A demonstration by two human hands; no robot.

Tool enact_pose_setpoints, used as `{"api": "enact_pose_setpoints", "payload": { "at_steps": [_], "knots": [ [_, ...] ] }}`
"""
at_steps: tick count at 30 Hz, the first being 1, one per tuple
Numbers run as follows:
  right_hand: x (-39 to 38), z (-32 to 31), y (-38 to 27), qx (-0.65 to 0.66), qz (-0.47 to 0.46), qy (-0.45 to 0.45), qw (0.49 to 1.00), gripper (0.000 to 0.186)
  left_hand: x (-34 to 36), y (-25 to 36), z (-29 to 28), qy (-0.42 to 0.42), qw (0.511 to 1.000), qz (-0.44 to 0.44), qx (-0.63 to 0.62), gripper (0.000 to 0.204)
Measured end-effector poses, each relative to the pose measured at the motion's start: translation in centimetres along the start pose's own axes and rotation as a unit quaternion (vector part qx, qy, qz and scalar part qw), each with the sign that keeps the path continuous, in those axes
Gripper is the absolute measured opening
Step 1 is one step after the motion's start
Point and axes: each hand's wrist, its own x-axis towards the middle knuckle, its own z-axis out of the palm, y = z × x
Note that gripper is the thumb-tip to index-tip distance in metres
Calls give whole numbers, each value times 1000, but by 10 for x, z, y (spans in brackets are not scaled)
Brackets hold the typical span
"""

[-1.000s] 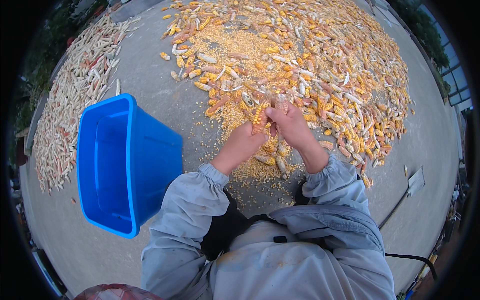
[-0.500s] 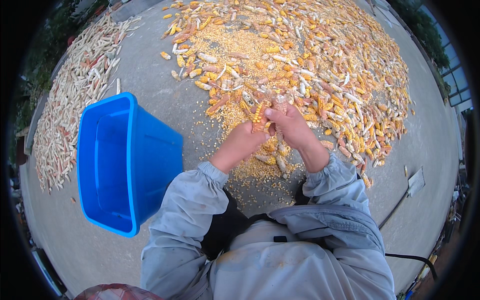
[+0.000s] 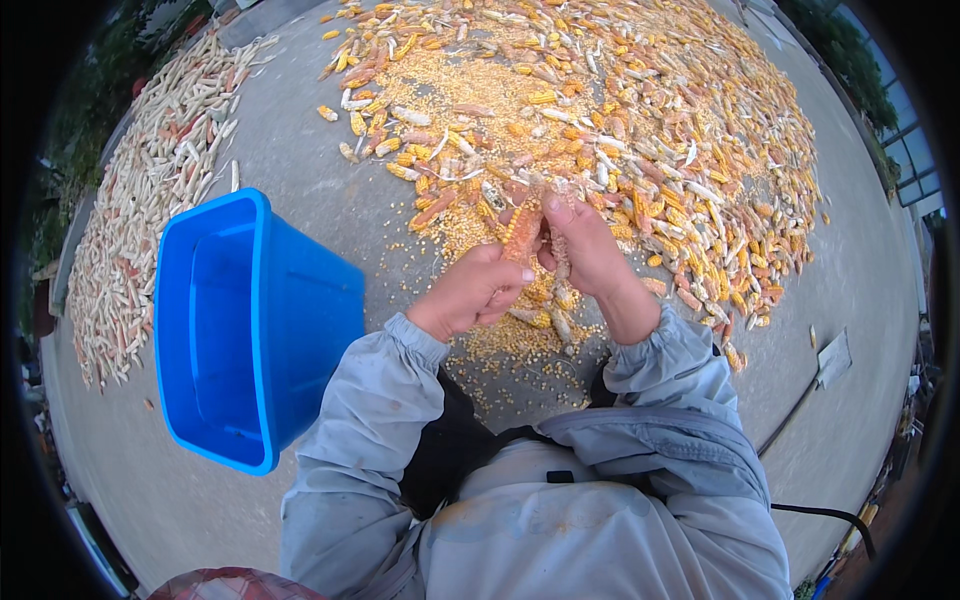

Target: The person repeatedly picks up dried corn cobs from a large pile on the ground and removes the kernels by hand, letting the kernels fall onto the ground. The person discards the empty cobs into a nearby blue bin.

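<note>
In front of me my left hand (image 3: 468, 289) is closed round the lower end of a partly shelled corn cob (image 3: 522, 235), reddish with some yellow kernels left on it. Close beside it, my right hand (image 3: 592, 250) grips a stripped, pale corncob (image 3: 561, 262), thumb on top. The two cobs are side by side, nearly touching at their upper parts. Beneath both hands lie loose yellow kernels (image 3: 505, 343) and a few ears. The fingers partly hide both cobs.
A blue plastic tub (image 3: 312, 290) lies tipped on its side at my left. Farther left spreads a heap of bare cobs (image 3: 150, 190). A wide pile of corn (image 3: 680, 140) covers the ground ahead. At the right lies a long-handled shovel (image 3: 833, 360).
My left hand has drawn slightly left and down, apart from the right hand. Its cob is turned and shows fewer yellow kernels. Both hands keep their hold.
</note>
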Motion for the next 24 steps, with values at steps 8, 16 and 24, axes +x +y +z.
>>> {"api": "enact_pose_setpoints", "payload": {
  "at_steps": [8,16,24],
  "knots": [
    [0,2,1,80,2,14,997,37,5,-10,-10,-128,984,-4,-123,25],
    [2,2,7,31,-18,30,999,27,21,-28,-8,203,865,192,417,23],
    [4,9,2,37,5,98,994,20,18,-27,2,278,753,233,549,24]
  ]
}}
